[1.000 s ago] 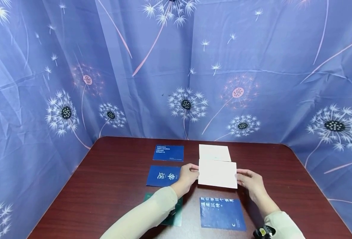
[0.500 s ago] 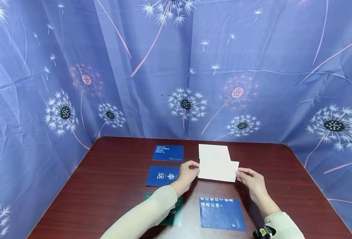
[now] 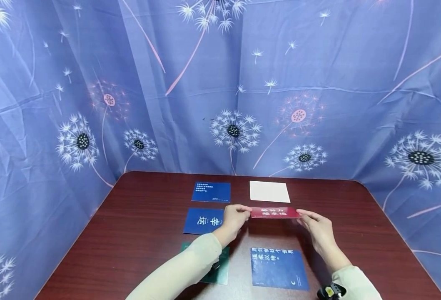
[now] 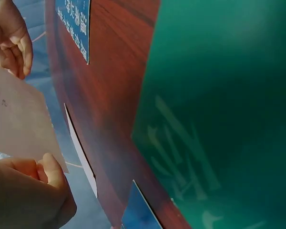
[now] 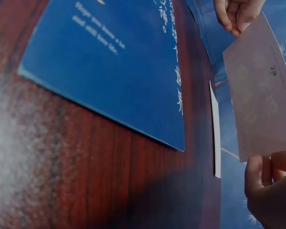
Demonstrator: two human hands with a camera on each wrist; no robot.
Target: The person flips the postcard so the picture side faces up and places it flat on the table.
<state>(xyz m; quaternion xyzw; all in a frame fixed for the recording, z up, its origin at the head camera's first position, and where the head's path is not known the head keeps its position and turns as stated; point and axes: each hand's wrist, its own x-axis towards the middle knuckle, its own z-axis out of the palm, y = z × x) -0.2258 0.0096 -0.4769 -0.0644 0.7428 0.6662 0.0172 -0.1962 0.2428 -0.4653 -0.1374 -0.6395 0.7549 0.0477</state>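
A red card [image 3: 274, 213] with white lettering is held above the table, tilted so its face looks foreshortened in the head view. My left hand [image 3: 235, 223] pinches its left end and my right hand [image 3: 318, 233] its right end. Both wrist views show the pale back of this card [image 4: 24, 119] [image 5: 262, 90], with small print near one edge. Behind it a white card [image 3: 270, 191] lies flat. Nearer me is a blue card [image 3: 279, 268] with white writing and a small moon.
On the left lie a blue card with small text [image 3: 210, 192], a blue card with two large characters [image 3: 199, 221], and a green card [image 3: 221, 271] partly under my left sleeve. Dandelion-printed blue cloth [image 3: 190, 137] hangs behind the dark red wooden table [image 3: 130, 233].
The held card showed its white side before; it has been tipped over, so its red lettered face now shows. Both hands keep their pinch and have barely moved.
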